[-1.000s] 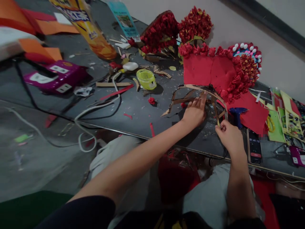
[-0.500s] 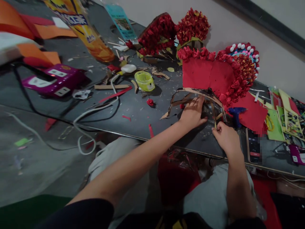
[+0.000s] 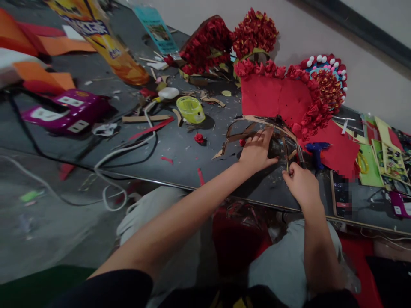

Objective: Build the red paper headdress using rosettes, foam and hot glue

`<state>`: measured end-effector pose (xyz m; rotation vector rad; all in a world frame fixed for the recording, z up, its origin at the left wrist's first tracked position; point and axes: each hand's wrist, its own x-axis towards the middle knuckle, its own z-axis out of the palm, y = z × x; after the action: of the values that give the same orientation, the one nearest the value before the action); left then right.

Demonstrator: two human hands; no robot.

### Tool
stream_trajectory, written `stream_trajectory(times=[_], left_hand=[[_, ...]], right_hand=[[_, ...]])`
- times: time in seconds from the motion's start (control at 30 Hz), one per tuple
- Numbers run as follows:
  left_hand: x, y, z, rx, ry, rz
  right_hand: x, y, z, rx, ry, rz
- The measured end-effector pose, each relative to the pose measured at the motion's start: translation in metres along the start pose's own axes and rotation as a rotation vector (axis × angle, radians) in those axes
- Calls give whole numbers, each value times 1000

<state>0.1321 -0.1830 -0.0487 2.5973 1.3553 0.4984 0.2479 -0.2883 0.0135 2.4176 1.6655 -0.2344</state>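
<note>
A brown curved frame of thin strips (image 3: 236,137) lies on the dark table (image 3: 180,171), joined at its far side to a red panel (image 3: 260,96) edged with red paper flowers. My left hand (image 3: 257,152) rests over the middle of the frame, fingers apart and pressing on it. At the frame's right side my right hand (image 3: 300,179) is closed, thumb and finger pinching the near end of a thin strip (image 3: 287,164). A blue glue gun (image 3: 317,152) lies just right of the frame.
A yellow-green cup (image 3: 190,110), a small red flower (image 3: 199,138) and scraps lie to the left, with a purple power strip (image 3: 69,111) and white cable. Red flower pieces (image 3: 255,34) stand against the wall. A phone (image 3: 339,194) lies near the right front edge.
The whole view has shifted slightly, so the objects appear a little further left. Both hands keep nearly the same places on the frame.
</note>
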Motion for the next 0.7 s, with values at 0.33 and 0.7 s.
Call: stream_trajectory(times=[0.33,0.7], left_hand=[[-6,7,2,-61,28,-6],[-6,9,1,-86,58,-12]], right_hand=[[1,-1,1,-24,0,36],[1,-2,-2,0,11,84]])
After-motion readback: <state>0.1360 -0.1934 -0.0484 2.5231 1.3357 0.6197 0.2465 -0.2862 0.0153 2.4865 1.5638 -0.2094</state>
